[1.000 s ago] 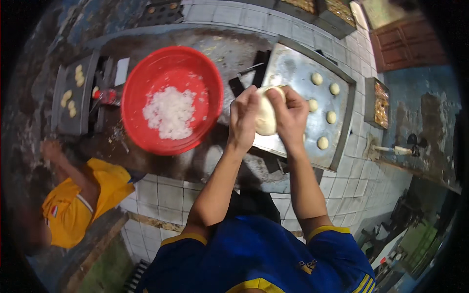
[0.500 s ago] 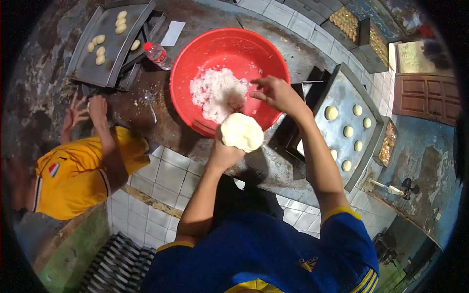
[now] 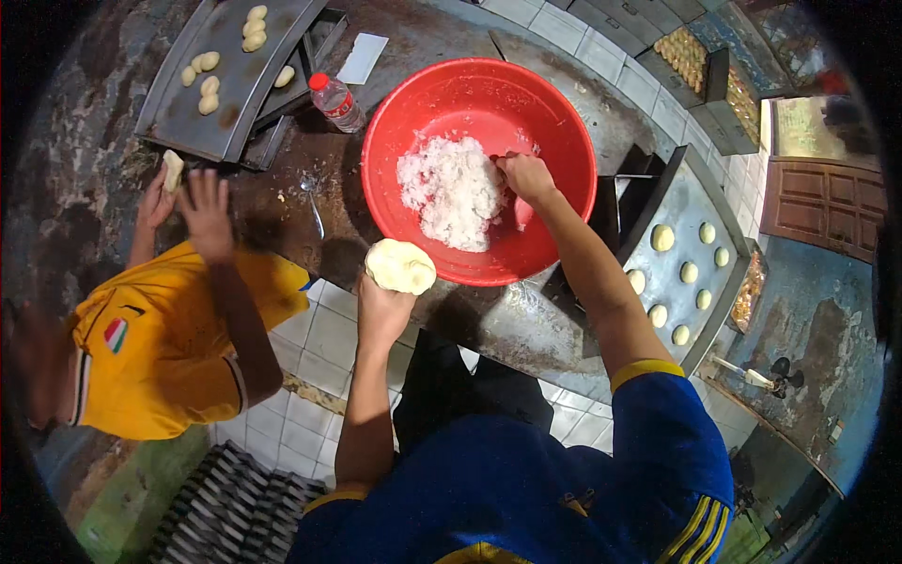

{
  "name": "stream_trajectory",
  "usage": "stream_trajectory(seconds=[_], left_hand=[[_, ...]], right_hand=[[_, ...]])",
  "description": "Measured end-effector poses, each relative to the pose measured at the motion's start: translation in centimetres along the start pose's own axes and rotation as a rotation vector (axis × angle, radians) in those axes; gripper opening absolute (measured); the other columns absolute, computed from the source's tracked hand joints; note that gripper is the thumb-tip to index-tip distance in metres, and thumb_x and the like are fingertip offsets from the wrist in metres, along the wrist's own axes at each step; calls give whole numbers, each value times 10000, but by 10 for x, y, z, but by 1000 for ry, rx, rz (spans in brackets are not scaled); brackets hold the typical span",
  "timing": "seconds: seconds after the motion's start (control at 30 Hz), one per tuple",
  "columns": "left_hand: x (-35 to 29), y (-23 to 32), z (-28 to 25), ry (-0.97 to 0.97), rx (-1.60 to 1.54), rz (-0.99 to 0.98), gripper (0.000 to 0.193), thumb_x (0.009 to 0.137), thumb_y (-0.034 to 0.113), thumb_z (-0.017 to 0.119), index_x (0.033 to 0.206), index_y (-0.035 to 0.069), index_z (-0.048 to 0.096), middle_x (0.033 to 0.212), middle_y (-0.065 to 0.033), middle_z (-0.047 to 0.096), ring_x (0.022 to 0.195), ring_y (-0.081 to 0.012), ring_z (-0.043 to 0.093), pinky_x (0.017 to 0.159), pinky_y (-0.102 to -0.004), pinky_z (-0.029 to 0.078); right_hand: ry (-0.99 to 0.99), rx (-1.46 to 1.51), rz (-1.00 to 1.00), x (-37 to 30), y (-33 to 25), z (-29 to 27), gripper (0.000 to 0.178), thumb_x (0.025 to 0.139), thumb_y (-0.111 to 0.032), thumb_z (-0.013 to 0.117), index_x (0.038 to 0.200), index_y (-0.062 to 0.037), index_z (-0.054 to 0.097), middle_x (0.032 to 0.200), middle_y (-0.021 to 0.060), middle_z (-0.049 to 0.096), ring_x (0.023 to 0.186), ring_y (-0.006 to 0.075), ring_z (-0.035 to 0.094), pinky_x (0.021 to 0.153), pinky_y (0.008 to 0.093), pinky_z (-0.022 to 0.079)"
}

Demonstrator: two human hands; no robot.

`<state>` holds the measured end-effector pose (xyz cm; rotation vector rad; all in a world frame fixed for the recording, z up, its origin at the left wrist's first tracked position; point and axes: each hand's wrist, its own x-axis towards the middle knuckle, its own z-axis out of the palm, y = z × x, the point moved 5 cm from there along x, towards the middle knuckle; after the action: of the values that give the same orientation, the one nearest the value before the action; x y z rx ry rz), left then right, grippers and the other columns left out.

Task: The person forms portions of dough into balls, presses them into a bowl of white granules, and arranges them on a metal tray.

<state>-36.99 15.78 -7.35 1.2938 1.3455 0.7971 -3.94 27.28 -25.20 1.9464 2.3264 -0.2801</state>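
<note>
My left hand holds up a flattened round of pale dough beside the near-left rim of a big red basin. A heap of white, shredded-looking filling lies inside the basin. My right hand is over the basin, at the right edge of the heap. Its fingers are curled together; whatever may be between them is too small and dark to make out.
At left, a co-worker's hand holds a dough piece by a tray of dough pieces. A bottle, paper and spoon lie near the basin. Dough balls sit on a right-hand tray.
My left hand has moved left with the dough, away from the basin's front. My right hand's fingers, apart before, are now drawn together. The co-worker now holds a dough piece.
</note>
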Motion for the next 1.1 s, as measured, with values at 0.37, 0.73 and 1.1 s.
stream_trajectory(seconds=[0.37, 0.73, 1.1], left_hand=[[49, 4, 30, -134, 95, -18, 317, 836, 59, 842, 1127, -1, 733, 1041, -101, 796, 972, -164, 749, 883, -343, 583], [52, 73, 89, -384, 7, 188, 341, 876, 125, 835, 1171, 9, 710, 1056, -78, 771, 990, -160, 709, 847, -360, 582], [3, 154, 117, -1051, 141, 243, 602, 827, 175, 892, 1335, 14, 614, 1264, -125, 697, 1126, -214, 682, 975, -362, 537]], right_hand=[[-88, 1281, -36, -52, -40, -147, 228, 945, -74, 770, 1164, -12, 790, 967, 53, 790, 840, 122, 714, 733, 318, 579], [242, 250, -320, -188, -114, -318, 492, 830, -26, 663, 1307, -127, 732, 1367, 87, 653, 1211, 302, 602, 1031, 434, 531], [253, 779, -183, -236, -98, -357, 422, 792, -211, 914, 1132, -19, 753, 1111, 130, 709, 991, 304, 713, 912, 402, 573]])
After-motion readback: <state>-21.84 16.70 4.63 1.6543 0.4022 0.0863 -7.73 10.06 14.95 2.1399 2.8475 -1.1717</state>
